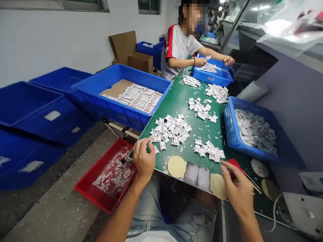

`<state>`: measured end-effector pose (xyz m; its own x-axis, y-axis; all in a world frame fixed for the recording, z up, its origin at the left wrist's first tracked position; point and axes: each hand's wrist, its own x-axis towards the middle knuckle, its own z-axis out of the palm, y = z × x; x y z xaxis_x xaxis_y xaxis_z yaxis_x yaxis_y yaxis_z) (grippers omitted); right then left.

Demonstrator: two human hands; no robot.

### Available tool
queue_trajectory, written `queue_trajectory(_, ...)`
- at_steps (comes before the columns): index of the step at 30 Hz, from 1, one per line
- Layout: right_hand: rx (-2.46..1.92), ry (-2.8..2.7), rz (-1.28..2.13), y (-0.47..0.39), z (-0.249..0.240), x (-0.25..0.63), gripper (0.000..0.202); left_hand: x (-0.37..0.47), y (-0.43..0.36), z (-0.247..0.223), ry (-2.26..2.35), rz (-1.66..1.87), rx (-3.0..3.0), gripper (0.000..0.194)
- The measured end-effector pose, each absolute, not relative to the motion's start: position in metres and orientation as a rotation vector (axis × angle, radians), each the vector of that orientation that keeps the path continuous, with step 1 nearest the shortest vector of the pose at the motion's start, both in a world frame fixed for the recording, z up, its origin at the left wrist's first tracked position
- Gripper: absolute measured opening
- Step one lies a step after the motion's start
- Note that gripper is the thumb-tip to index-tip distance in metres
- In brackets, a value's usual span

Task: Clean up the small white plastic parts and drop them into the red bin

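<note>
My left hand (pixel 144 156) is at the table's left front edge, fingers curled with thumb and forefinger near each other, beside a pile of small white plastic parts (pixel 174 129). What it holds, if anything, is too small to name. Over the front edge, my right hand (pixel 237 185) is curled and slightly blurred, partly covering a yellow disc (pixel 217 185). Another yellow disc (pixel 176 166) and dark grey pads (pixel 196 174) lie between the hands. A smaller group of white parts (pixel 209 150) lies behind the pads on the green table (pixel 174 101).
A blue basket (pixel 249 151) of white parts stands at the right, a blue crate (pixel 121 109) at the left. Below is a red tray (pixel 92 198) with scraps. Across the table, a person (pixel 176 47) reaches over a blue bin (pixel 214 80). A red piece (pixel 236 164) lies near my right hand.
</note>
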<state>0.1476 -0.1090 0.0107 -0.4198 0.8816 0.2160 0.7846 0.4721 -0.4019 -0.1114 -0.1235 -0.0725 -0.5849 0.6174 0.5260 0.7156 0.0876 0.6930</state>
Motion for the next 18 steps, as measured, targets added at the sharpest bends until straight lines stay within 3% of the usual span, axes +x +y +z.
queue_trajectory(9, -1.447, -2.626, 0.329, -0.070, -0.009, 0.017, 0.041, -0.117, -0.126, -0.074, -2.234, -1.680, -1.398, 0.023)
queue_trajectory(18, -1.534, -2.551, 0.337, -0.070, -0.010, 0.004, 0.028, -0.117, -0.125, -0.080, -2.220, -1.792, -1.364, 0.022)
